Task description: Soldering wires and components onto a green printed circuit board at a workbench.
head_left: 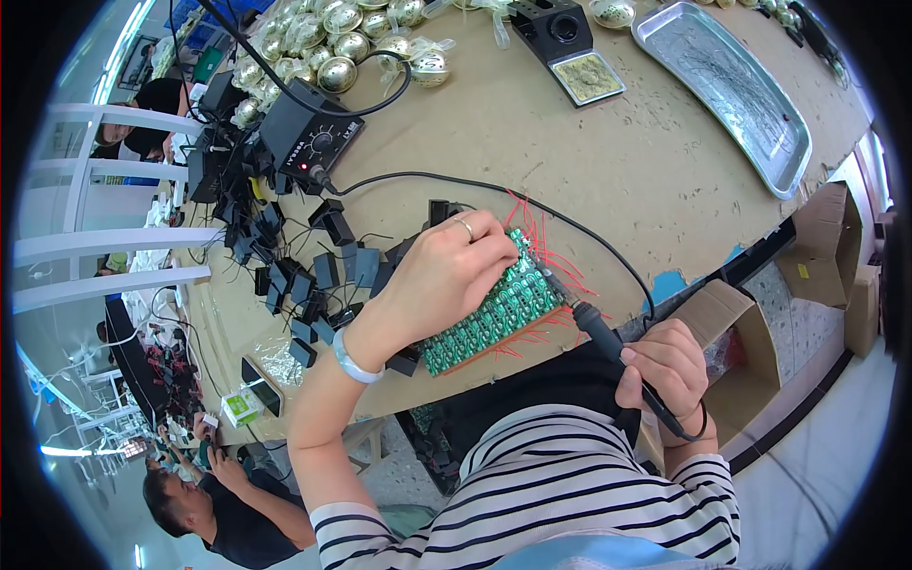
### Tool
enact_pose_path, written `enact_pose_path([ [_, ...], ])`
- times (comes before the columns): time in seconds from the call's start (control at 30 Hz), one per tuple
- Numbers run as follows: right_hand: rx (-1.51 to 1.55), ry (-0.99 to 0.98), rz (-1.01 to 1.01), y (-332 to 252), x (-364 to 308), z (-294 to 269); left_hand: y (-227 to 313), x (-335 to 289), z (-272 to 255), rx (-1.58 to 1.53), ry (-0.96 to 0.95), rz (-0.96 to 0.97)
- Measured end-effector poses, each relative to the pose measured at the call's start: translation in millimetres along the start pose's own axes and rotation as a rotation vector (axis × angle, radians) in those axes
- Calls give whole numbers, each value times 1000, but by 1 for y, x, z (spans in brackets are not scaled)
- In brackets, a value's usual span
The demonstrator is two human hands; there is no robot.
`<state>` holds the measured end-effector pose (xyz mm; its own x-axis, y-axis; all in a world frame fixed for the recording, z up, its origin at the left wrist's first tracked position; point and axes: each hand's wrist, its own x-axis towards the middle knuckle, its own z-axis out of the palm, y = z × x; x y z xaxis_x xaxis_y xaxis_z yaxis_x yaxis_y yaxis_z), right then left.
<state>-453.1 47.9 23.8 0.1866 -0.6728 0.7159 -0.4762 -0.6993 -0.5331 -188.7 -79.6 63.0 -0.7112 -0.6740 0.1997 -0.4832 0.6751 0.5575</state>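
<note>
A green panel of small circuit boards (496,321) lies near the table's front edge, and thin red wires (573,273) stick out around it. My left hand (439,274) reaches over its far left part, fingers pinched together at the upper edge. Whatever sits between those fingertips is hidden. In my right hand (670,369) is a black soldering iron (598,330), gripped by its handle. Its tip points up and left to the panel's right end, close to my left fingertips; whether it touches is too small to tell. Small black plastic boxes with leads (328,271) lie left of my left hand.
A black soldering station (306,135) stands far left, its cable crossing the table. Behind are round gold-coloured pieces (337,73), an iron stand with sponge (587,76) and a metal tray (793,166). Cardboard boxes (760,356) sit right; another person (242,503) works at lower left.
</note>
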Motion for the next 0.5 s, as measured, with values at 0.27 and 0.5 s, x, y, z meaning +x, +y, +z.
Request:
enact_pose_path([
  [0.27,7,-12,-47,0,2,2,2,5,-2,-29,-97,-53],
  [0.5,-96,-64,-270,0,7,5,8,20,-3,-37,-180,-163],
])
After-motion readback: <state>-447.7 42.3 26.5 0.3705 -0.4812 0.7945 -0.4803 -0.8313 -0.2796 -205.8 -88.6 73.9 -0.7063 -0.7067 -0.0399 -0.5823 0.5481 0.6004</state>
